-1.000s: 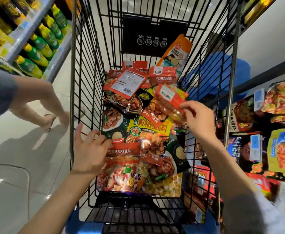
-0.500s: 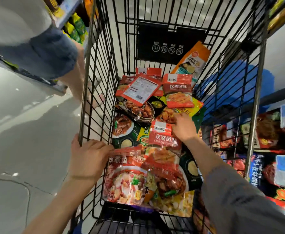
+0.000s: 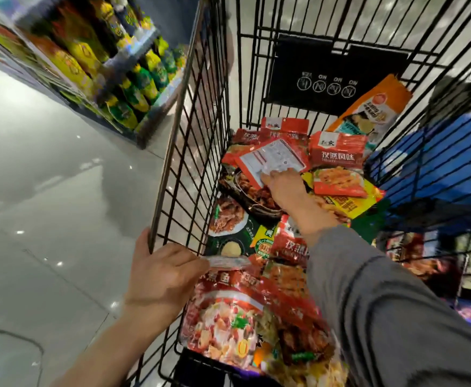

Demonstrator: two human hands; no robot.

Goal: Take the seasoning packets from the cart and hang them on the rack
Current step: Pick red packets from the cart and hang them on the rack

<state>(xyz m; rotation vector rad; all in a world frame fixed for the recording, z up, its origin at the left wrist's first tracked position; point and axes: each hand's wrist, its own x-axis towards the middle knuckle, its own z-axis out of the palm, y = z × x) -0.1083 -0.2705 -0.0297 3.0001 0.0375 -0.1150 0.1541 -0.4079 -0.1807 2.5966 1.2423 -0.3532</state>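
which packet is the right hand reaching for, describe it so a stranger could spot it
Look inside the black wire cart, toward its far end below the black sign panel. The right hand touches a red packet lying tilted on top of the pile. Unlike its neighbours, which show food photos, it lies back side up, showing a white printed label.

Dimly lit from overhead, with white glints on the glossy floor [image 3: 61,191] left of the left hand [image 3: 161,275]. Motion-blurred bottles [image 3: 133,88] beyond it; bent, stretched edges; shiny glare on near packets [image 3: 228,317].
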